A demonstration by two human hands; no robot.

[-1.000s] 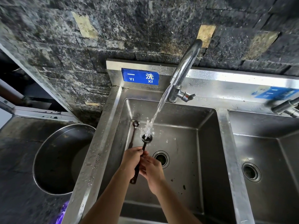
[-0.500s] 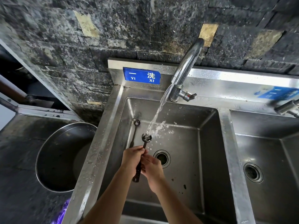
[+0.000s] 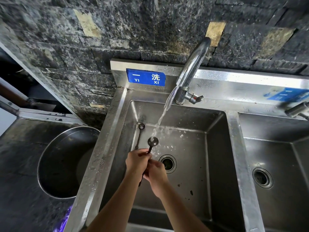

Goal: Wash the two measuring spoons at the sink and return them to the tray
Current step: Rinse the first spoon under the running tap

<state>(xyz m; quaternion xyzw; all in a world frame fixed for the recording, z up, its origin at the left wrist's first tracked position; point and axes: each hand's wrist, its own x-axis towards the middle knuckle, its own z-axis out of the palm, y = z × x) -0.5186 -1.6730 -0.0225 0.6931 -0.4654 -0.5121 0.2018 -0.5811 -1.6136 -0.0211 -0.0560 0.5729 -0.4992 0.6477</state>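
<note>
You are looking down into the left basin of a steel sink (image 3: 115, 131) set against a dark stone wall. Your left hand (image 3: 136, 162) is closed around the handle of a dark measuring spoon (image 3: 152, 142), and your right hand (image 3: 156, 173) is curled against the same handle just below and to the right, the 2 hands touching. The handle's lower end pokes out beneath them. The spoon's round bowl points away from you, up toward the back wall of the basin, and sits directly under a stream of water (image 3: 164, 111) falling from the curved tap (image 3: 192, 67) at the sink's back edge. Droplets scatter across the basin floor to the right of the bowl.

The second spoon (image 3: 140, 133) lies on the basin floor by the left wall, its bowl in the back left corner and its thin handle running toward your left hand. The drain (image 3: 168, 163) is just right of your hands. A blue label (image 3: 145, 77) is fixed to the back edge. A second basin (image 3: 274, 164) lies to the right, and a large metal bowl (image 3: 66, 161) sits left of the sink.
</note>
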